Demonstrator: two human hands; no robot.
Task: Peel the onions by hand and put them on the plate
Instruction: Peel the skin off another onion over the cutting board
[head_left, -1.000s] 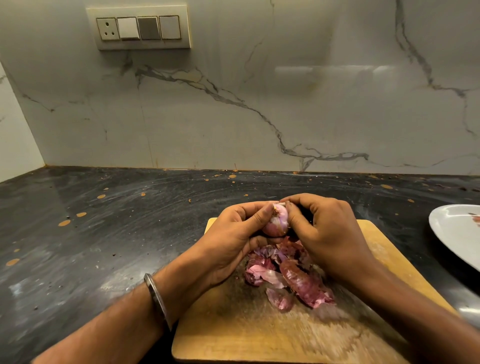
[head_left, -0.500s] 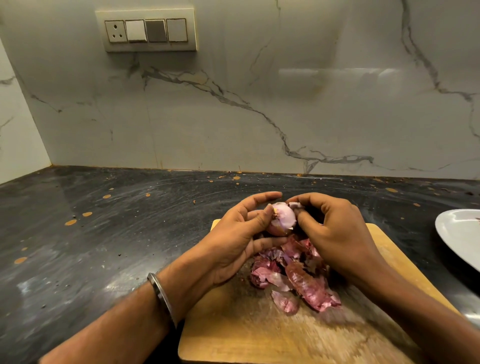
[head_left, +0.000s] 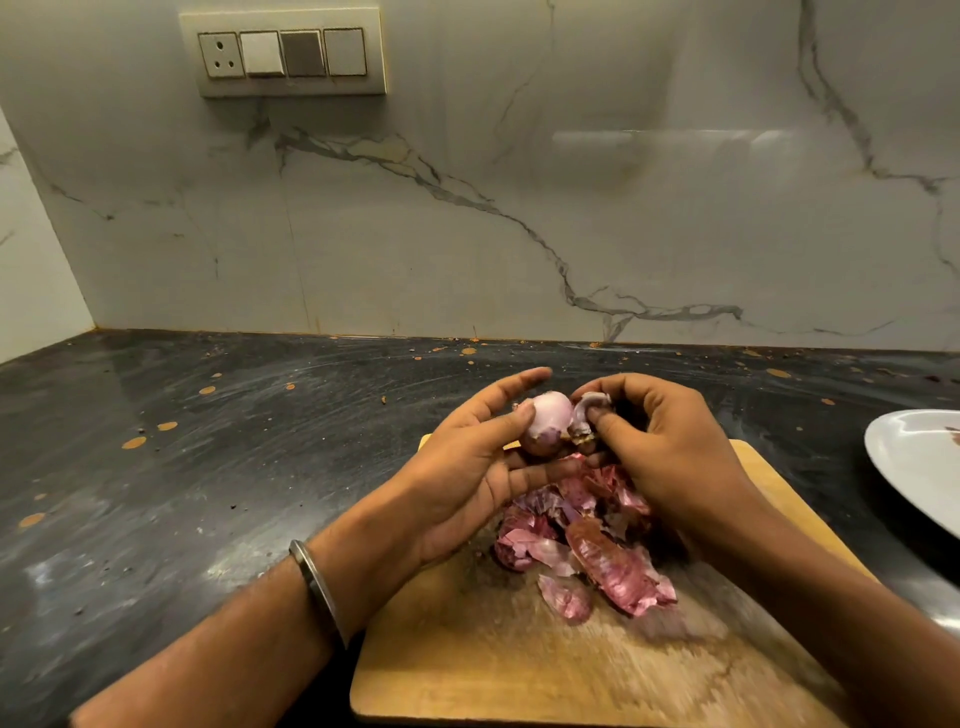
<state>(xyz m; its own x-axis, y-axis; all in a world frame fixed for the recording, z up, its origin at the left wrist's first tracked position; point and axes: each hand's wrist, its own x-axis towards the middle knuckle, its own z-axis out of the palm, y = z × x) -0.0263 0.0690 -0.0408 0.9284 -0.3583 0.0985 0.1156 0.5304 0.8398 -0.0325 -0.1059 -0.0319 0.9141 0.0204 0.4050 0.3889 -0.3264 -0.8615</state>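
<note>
Head view: dark bench (head_left: 208, 467); cutting board (head_left: 519, 665) heaped with peels (head_left: 597, 545); plate (head_left: 914, 467) well apart at right; left hand (head_left: 467, 467) cradling onion (head_left: 545, 423), index finger straight; right hand (head_left: 670, 447) pinching half-torn skin (head_left: 584, 410); risks: hard tug popping onion loose, skin tearing short.

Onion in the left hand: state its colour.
Pale pink-white onion, purple near its lower end; head view.
</note>
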